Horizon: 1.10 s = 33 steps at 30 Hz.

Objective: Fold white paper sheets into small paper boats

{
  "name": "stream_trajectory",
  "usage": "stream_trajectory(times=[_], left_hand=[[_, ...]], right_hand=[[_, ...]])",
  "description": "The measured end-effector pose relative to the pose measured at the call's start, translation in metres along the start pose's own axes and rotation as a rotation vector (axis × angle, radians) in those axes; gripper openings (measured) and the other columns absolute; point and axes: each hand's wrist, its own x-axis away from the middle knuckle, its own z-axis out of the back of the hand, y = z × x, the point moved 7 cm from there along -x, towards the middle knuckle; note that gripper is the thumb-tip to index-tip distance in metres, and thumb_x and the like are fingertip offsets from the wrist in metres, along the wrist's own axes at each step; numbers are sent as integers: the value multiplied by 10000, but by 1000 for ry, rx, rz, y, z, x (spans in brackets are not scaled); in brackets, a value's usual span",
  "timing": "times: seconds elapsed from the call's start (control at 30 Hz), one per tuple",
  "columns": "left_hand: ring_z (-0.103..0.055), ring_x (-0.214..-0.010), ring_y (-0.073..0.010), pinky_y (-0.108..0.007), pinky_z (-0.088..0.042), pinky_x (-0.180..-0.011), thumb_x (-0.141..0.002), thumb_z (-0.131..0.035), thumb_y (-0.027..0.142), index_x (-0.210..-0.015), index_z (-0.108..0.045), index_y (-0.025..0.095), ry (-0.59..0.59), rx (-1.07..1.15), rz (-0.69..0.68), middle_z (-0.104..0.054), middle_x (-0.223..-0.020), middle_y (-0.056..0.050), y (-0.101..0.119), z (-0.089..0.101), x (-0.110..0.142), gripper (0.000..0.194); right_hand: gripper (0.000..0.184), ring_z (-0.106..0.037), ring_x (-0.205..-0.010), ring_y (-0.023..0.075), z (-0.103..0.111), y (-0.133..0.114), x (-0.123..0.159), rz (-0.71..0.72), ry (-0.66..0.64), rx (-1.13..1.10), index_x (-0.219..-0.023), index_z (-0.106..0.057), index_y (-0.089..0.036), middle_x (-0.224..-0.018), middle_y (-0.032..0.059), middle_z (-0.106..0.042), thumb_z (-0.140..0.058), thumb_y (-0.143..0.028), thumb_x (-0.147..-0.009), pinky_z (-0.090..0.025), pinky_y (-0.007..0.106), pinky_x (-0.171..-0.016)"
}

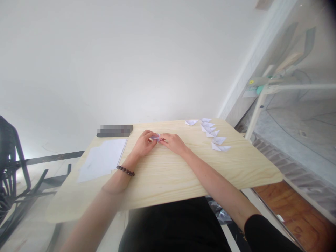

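Observation:
A small folded piece of white paper (156, 137) is pinched between my two hands above the middle of the table. My left hand (144, 143) grips its left end, fingers curled and closed. On the other end, the fingertips of my right hand (173, 142) press together, hiding part of the folds. Several folded white paper boats (221, 147) stand on the right side of the table, most of them in a slanting row. A stack of white paper sheets (103, 157) lies to the left of my left hand.
The light wooden table (168, 182) meets a white wall behind it. A dark oblong object (114, 131), partly blurred out, sits at the back left. A black chair (13, 157) is at far left; a white metal frame (256, 112) stands at the right.

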Motion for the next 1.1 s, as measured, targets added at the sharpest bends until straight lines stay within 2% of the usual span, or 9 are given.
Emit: stream_trajectory(times=[0.2, 0.4, 0.53, 0.63, 0.77, 0.9, 1.1], left_hand=[[-560, -795, -146, -238, -512, -630, -743, -507, 295, -864, -615, 160, 21, 30, 64, -535, -939, -71, -8, -2, -1, 211], [-585, -779, -154, -272, -500, -686, -720, -543, 361, -865, -618, 150, 30, 135, 197, -589, -933, -73, -16, 0, 0, 267], [-601, -684, -150, -288, -483, -663, -705, -563, 404, -927, -591, 142, -41, 256, 272, -633, -885, -73, -18, -2, 1, 345], [-602, -661, -150, -283, -472, -653, -705, -560, 435, -930, -588, 144, -74, 306, 289, -647, -850, -68, -20, -3, 2, 369], [-598, -663, -157, -271, -461, -629, -680, -579, 455, -868, -603, 134, -20, 281, 309, -650, -809, -73, -25, -1, 2, 373], [-600, -663, -150, -280, -466, -634, -676, -593, 440, -909, -577, 140, 0, 364, 292, -639, -878, -78, -25, 0, 2, 380], [-601, -785, -177, -315, -456, -747, -596, -679, 390, -946, -555, 154, -109, 490, 257, -644, -866, -65, -25, -1, 3, 441]], right_hand=[[140, -573, -840, 117, 0, -1, 0, 22, 5, 2, -860, -594, -217, -923, 12, -634, -471, -266, -817, -394, 211, -754], [144, -572, -834, 113, 1, -3, 0, 32, -3, -31, -863, -594, -215, -906, 10, -637, -463, -258, -820, -385, 205, -751], [136, -576, -780, 111, 3, 1, 0, -14, 27, -82, -853, -585, -209, -858, 5, -641, -481, -283, -808, -387, 201, -723], [133, -578, -740, 106, 5, 2, 0, -33, 42, -118, -836, -579, -206, -826, -4, -641, -491, -300, -800, -386, 195, -698], [132, -583, -722, 107, 7, 2, 0, -44, 59, -130, -818, -579, -209, -801, -8, -643, -496, -309, -794, -383, 196, -690], [136, -590, -700, 110, 7, 4, 0, -78, 83, -155, -800, -580, -205, -780, -7, -642, -509, -319, -781, -383, 198, -672], [163, -589, -667, 104, 9, 9, 1, -130, 139, -215, -798, -578, -193, -731, -13, -634, -511, -339, -769, -384, 192, -627]])
